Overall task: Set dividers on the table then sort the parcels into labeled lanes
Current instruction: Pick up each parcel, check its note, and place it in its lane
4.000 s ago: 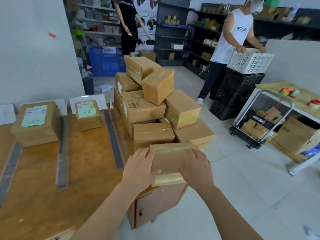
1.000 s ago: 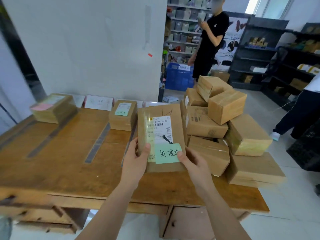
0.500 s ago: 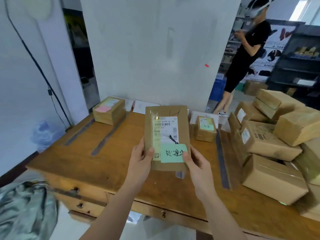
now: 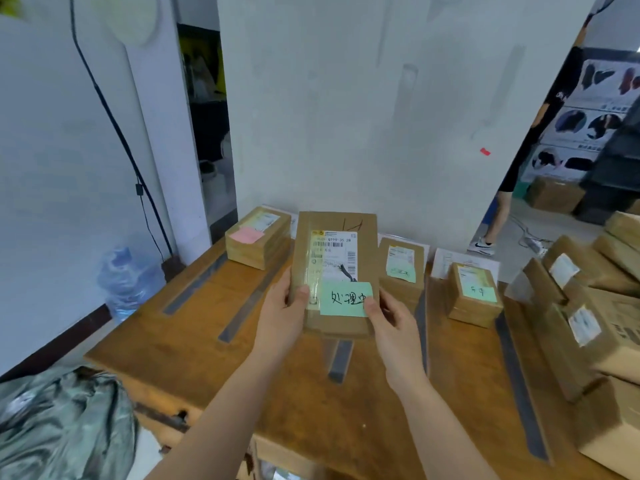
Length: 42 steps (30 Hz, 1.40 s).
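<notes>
Change since earlier: compared with half a second ago, the view has swung a little further left and more of the worktop's left end shows. The parcel is held up just as it was. Four seconds ago both hands were on a box at the pile's near edge.
Head view, parcel (image 4: 334,271): upright between my two hands, lifted off the worktop (image 4: 294,393), printed label facing me, green note (image 4: 346,299) on its lower part.
Left hand (image 4: 280,313): grips the parcel's left edge, thumb on the front, fingers behind.
Right hand (image 4: 394,327): pinches the lower right corner, thumb on the green note.
Dividers (image 4: 251,306): grey strips lying on the worktop, below and to both sides of my hands.
Sorted parcels: pink-note parcel (image 4: 258,237) beyond my left hand; green-note parcel (image 4: 401,268) just beyond my right hand; another parcel (image 4: 472,294) further right.
Pile (image 4: 588,306): unsorted boxes, well to the right of my right hand.
Step in hand: I judge I am reading the note to choose a lane.
Doing it well: match the handwriting, not just the colour, since I cannot read the notes on the other parcels. Then lower the parcel flat, note up, between two dividers, without nudging a strip or a neighbour.
</notes>
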Available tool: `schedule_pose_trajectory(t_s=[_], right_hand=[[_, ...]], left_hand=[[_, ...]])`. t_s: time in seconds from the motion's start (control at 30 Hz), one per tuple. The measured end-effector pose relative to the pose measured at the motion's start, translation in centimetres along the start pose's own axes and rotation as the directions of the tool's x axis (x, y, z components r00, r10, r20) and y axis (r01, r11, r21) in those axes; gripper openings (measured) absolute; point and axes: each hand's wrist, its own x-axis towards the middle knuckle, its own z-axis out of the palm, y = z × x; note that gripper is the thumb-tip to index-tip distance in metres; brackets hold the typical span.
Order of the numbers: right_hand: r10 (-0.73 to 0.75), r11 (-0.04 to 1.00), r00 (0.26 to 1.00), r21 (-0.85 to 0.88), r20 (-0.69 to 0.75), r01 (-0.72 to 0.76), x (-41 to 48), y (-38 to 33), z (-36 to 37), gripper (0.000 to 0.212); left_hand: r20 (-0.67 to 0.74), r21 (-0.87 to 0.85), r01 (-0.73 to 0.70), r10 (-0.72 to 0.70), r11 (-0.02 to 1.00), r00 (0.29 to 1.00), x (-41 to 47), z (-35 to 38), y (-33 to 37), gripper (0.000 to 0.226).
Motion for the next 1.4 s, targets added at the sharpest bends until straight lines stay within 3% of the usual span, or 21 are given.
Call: schedule_pose_trajectory(t_s=[0.5, 0.8, 1.23, 1.4], right_hand=[[0.059, 0.973, 0.998, -0.221, -0.026, -0.063, 14.3, 0.9, 6.4, 0.044], [0.170, 0.922, 0.981, -0.335, -0.093, -0.192, 19.7, 2.4, 10.0, 0.038], [0.324, 0.805, 0.931, -0.468, -0.169, -0.365, 25.7, 5.9, 13.8, 0.034], [0.346, 0.764, 0.919, -0.511, -0.191, -0.394, 27.2, 6.9, 14.4, 0.039]], left_hand=[[-0.069, 0.081, 0.134, -0.129, 0.988, 0.989, 15.5, 0.4, -2.2, 0.029], [0.068, 0.220, 0.208, -0.228, 0.953, 0.971, 22.7, 0.4, -4.6, 0.047], [0.191, 0.483, 0.212, -0.338, 0.850, 0.921, 30.4, 2.4, -9.3, 0.046], [0.206, 0.504, 0.219, -0.363, 0.836, 0.909, 31.9, 3.2, -11.3, 0.032]])
